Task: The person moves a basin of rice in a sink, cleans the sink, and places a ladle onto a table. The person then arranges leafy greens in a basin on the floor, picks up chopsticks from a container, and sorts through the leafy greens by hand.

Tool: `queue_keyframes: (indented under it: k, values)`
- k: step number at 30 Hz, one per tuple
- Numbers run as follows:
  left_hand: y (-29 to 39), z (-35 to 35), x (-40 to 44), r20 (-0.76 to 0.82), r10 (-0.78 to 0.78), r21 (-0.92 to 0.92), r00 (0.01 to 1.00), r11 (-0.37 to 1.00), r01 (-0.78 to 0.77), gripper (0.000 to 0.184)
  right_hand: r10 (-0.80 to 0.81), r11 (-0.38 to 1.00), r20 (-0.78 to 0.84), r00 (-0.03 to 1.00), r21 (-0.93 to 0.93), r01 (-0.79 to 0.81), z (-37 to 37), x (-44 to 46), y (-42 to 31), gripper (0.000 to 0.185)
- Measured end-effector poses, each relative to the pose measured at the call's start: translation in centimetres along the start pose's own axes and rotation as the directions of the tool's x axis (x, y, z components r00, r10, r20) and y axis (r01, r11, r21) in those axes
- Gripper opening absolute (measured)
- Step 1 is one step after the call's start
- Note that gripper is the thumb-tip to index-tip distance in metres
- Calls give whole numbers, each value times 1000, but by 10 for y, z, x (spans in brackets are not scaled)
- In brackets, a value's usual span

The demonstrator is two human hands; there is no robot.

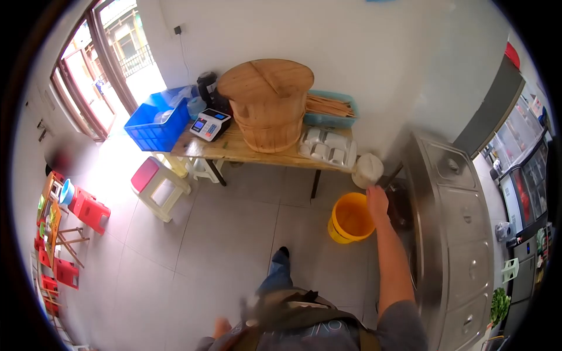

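Observation:
My right hand (pixel 377 200) reaches forward with its fingers curled in, at the right rim of a yellow bucket (pixel 335 226) on the floor. Just beyond the fingertips is a whitish round container (pixel 367 168); whether I touch it or the bucket, I cannot tell. What lies inside the fingers is hidden. Low beside my body, my left hand (pixel 221 327) shows only in part and is blurred, so its fingers cannot be made out.
A wooden table (pixel 202 149) bears a lidded wooden barrel (pixel 266 105), a blue crate (pixel 153 120), a card terminal (pixel 209 124), a teal chopstick bin (pixel 331 121) and a metal tray (pixel 328 146). A steel counter (pixel 430 234) stands close on my right. Stools (pixel 161 184) stand left.

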State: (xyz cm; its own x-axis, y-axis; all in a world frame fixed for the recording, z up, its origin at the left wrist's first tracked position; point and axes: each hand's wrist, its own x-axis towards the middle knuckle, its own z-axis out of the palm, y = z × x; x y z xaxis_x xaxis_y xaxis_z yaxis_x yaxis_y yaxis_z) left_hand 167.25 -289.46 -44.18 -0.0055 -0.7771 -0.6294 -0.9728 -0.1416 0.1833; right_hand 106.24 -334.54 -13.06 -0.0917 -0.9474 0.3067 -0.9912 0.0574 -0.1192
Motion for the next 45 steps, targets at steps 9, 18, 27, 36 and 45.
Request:
queue_keyframes:
  k: [9, 18, 27, 36, 45]
  values:
    - [72, -203, 293, -170, -235, -341, 957, 925, 166, 30, -71, 995, -56, 996, -78, 66, 69, 281, 14, 8]
    - [246, -327, 364, -157, -430, -842, 889, 529, 107, 32, -178, 980, 92, 980, -74, 185, 219, 505, 47, 9]
    - [262, -275, 306, -173, -522, -861, 835, 492, 130, 24, -367, 872, 441, 819, -143, 468, 294, 578, 49, 19]
    - [287, -335, 366, 15, -451, -883, 892, 412, 223, 28, -505, 863, 225, 833, 129, 488, 302, 600, 90, 20]
    - [240, -365, 431, 16, -190, -817, 982, 563, 123, 23, -213, 937, 203, 956, 318, 141, 223, 567, 105, 13]
